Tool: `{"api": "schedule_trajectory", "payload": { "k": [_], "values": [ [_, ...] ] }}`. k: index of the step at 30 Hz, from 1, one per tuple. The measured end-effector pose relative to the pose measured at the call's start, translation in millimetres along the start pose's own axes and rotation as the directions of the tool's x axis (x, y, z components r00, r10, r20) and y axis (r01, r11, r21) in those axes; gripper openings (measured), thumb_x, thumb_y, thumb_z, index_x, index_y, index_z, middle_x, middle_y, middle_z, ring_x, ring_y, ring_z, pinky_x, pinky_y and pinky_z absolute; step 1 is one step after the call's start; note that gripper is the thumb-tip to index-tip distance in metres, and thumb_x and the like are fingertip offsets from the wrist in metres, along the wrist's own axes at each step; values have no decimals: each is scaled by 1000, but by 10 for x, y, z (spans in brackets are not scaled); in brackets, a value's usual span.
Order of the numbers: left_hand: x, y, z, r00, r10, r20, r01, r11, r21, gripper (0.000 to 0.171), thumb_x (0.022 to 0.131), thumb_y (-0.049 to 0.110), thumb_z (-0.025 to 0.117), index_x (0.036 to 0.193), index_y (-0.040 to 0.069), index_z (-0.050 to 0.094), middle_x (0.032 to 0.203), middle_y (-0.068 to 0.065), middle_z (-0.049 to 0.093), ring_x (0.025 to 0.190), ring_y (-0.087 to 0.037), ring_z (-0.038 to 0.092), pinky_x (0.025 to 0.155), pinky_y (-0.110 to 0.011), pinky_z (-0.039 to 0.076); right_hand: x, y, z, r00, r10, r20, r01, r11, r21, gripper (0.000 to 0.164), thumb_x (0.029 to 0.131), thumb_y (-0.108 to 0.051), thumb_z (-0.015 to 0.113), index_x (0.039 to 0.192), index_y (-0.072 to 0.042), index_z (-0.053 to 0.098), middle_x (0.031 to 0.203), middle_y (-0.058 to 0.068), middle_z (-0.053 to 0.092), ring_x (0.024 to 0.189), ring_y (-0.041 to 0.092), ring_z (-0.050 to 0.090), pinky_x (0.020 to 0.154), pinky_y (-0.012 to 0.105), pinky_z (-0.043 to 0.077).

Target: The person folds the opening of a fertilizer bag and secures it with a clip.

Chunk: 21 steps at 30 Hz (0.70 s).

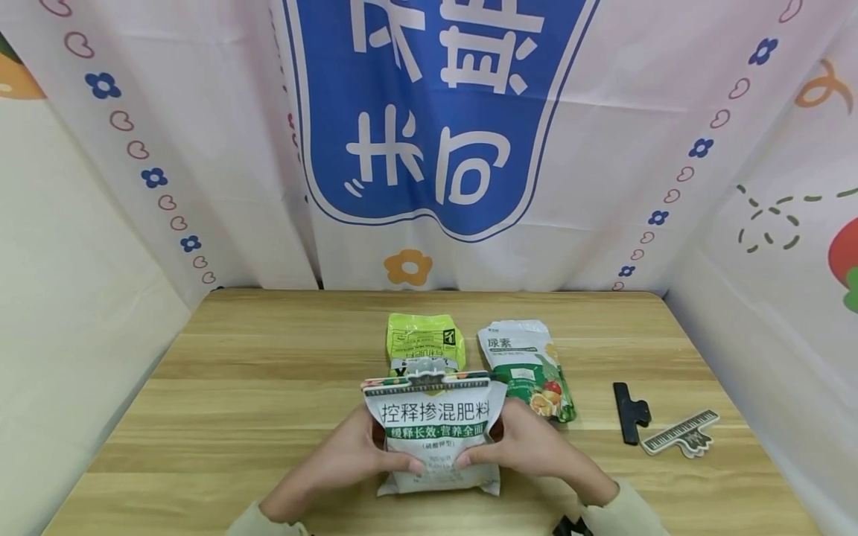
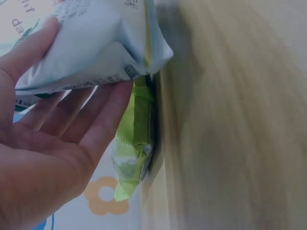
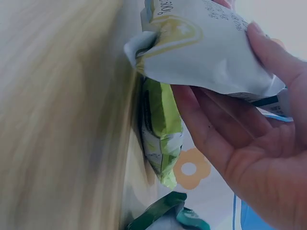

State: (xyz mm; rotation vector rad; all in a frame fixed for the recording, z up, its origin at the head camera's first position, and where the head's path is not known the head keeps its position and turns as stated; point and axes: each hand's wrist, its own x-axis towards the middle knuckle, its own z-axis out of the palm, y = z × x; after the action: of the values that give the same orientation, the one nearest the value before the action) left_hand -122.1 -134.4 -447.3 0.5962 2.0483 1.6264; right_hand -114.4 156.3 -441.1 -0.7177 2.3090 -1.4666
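A white fertilizer bag (image 1: 439,447) with dark Chinese print stands tilted between both hands, close over the table. Across its top edge sits a bag clip (image 1: 429,381) with a piano-key pattern. My left hand (image 1: 351,455) grips the bag's left side, thumb on the front and fingers behind. On the other side my right hand (image 1: 532,441) holds it the same way. Both wrist views show the fingers spread under the back of the bag. Behind it lies a lime-green bag (image 1: 425,335), its lower part hidden by the white bag and clip.
A white and green bag (image 1: 526,365) with fruit pictures lies right of the lime-green one. Farther right, a black bag clip (image 1: 628,413) and a piano-key clip (image 1: 680,433) lie on the wooden table (image 1: 221,417). A printed curtain (image 1: 234,149) hangs along the back edge.
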Motion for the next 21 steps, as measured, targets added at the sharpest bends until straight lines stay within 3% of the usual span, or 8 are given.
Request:
{"api": "schedule_trajectory", "payload": {
  "k": [4,12,21],
  "values": [
    [-25,31,-45,1000,-22,-10,22,1000,-11,73,81,25,92,143,18,54,126,-6,75,107,-25,74,91,-30,62,29,-49,3,1000,15,-5,-15,1000,11,51,85,-35,88,131,-29,67,123,-6,75,96,8,73,82,29,63],
    [-59,86,-129,999,-34,-13,34,999,25,67,87,26,87,143,14,54,127,-7,75,105,-24,74,89,-30,60,99,-139,19,1000,16,-21,-16,1000,12,53,87,-36,87,134,-28,63,119,-7,76,89,10,71,76,29,62],
    [-100,130,-221,1000,-12,-7,12,1000,17,60,93,20,80,141,0,49,122,-18,73,101,-22,74,86,-32,63,193,-229,26,998,48,-50,-49,999,-17,44,91,-37,83,130,-22,68,108,-5,79,80,10,70,70,26,59]
  ]
}}
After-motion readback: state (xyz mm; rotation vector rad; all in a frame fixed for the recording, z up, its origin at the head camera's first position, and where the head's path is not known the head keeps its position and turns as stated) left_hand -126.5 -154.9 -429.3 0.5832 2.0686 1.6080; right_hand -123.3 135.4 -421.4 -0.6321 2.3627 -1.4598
